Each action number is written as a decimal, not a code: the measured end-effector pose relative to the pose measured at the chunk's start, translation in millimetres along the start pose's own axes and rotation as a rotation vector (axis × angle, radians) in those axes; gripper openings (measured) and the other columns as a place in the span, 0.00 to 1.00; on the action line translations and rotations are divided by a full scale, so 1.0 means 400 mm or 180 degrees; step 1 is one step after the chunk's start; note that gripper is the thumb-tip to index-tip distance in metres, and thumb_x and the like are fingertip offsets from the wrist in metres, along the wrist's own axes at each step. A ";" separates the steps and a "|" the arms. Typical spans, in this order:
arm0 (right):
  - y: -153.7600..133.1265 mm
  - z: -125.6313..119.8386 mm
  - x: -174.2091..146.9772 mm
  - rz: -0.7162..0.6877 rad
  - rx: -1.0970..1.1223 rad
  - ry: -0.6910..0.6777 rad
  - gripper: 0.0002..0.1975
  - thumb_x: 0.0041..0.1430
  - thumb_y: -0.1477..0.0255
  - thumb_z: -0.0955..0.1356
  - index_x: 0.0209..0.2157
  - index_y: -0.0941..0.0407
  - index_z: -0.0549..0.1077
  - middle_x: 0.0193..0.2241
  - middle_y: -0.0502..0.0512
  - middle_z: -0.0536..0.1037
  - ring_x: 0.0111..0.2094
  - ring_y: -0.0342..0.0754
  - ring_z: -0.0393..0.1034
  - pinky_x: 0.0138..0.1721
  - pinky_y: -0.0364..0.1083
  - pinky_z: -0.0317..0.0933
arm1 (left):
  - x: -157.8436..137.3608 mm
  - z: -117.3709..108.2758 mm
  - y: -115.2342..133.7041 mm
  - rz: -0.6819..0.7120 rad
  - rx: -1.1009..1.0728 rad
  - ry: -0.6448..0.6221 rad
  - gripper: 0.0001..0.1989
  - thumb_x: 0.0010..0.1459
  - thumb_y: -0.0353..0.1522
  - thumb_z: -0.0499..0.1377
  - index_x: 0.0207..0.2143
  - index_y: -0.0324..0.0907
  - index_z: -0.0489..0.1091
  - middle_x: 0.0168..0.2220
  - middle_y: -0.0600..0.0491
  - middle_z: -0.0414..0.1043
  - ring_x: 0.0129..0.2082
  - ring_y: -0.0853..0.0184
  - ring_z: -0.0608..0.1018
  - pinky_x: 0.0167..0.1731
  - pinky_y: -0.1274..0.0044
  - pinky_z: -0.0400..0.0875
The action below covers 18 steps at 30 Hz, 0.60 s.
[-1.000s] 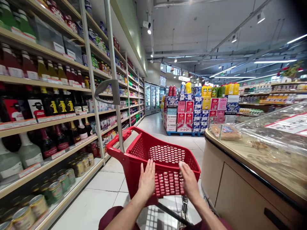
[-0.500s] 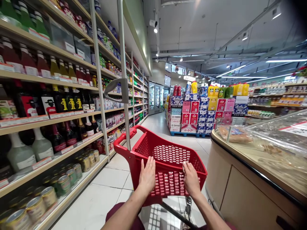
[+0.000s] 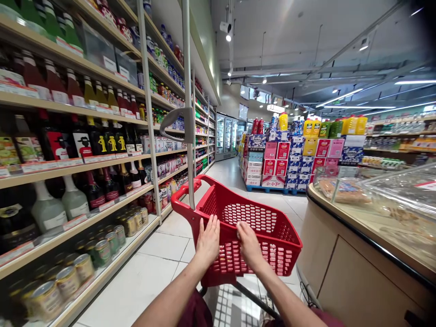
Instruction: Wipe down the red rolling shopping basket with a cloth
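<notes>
A red plastic shopping cart (image 3: 282, 240) with a basket of punched holes stands sideways in front of me. From its left end rises a grey metal pole (image 3: 188, 59) with a grey loop handle (image 3: 174, 122). My left hand (image 3: 208, 243) lies against the near side of the basket, fingers stretched out flat and pointing up. Just right of it, my right hand (image 3: 249, 245) is closed at the near rim, its fingers curled. A small whitish bit shows at its fingertips, too small to name. The basket's floor is mostly hidden by the near wall.
Shelves (image 3: 85, 165) of bottles and cans line the left side. On the right is a curved counter (image 3: 327, 254) with a clear-covered display. Stacked drink boxes (image 3: 281, 168) stand on a blue pallet ahead. Glass-door fridges (image 3: 226, 134) are at the aisle's end.
My right hand has slid left along the near rim, closer to my left hand. The cart and the surroundings sit slightly farther right in view. My left hand stays flat on the basket.
</notes>
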State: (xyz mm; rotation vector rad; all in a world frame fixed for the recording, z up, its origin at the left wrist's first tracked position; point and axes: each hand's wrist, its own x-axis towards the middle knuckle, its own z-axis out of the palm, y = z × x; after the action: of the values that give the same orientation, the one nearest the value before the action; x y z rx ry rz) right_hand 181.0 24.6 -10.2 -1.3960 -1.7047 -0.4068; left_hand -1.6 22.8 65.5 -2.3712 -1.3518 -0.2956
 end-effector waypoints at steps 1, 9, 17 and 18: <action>-0.022 0.010 0.005 -0.0194 0.0093 -0.0045 0.31 0.45 0.88 0.54 0.51 0.58 0.63 0.53 0.59 0.63 0.56 0.48 0.52 0.53 0.53 0.52 | 0.000 -0.003 -0.005 -0.0017 -0.0012 0.0011 0.32 0.48 0.27 0.45 0.58 0.33 0.47 0.61 0.46 0.43 0.61 0.62 0.41 0.57 0.59 0.33; 0.058 -0.041 -0.015 0.0526 -0.0324 -0.0031 0.25 0.49 0.86 0.55 0.47 0.61 0.68 0.48 0.63 0.68 0.53 0.53 0.57 0.52 0.54 0.53 | -0.013 -0.026 -0.039 -0.0153 -0.0052 0.0029 0.34 0.46 0.26 0.46 0.58 0.31 0.46 0.61 0.45 0.42 0.61 0.61 0.39 0.56 0.58 0.31; -0.095 0.029 0.040 -0.0499 0.0431 -0.0101 0.34 0.43 0.88 0.55 0.54 0.56 0.60 0.54 0.57 0.61 0.56 0.48 0.50 0.54 0.53 0.51 | -0.022 -0.024 -0.066 -0.0114 -0.0035 0.0144 0.32 0.48 0.27 0.44 0.58 0.32 0.46 0.61 0.46 0.42 0.61 0.62 0.40 0.56 0.59 0.33; -0.074 0.017 0.033 -0.0440 0.0375 -0.0093 0.34 0.43 0.88 0.55 0.53 0.56 0.61 0.54 0.57 0.62 0.56 0.48 0.51 0.54 0.53 0.51 | -0.025 -0.023 -0.072 -0.0131 -0.0037 0.0173 0.32 0.48 0.27 0.45 0.58 0.32 0.45 0.61 0.46 0.42 0.61 0.62 0.40 0.56 0.59 0.33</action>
State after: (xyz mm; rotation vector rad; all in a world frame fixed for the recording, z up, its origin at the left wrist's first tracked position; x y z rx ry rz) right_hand 151.2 28.3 3.9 -1.2091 -1.8254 -0.3577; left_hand -31.3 24.3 76.6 -2.3296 -1.3787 -0.3780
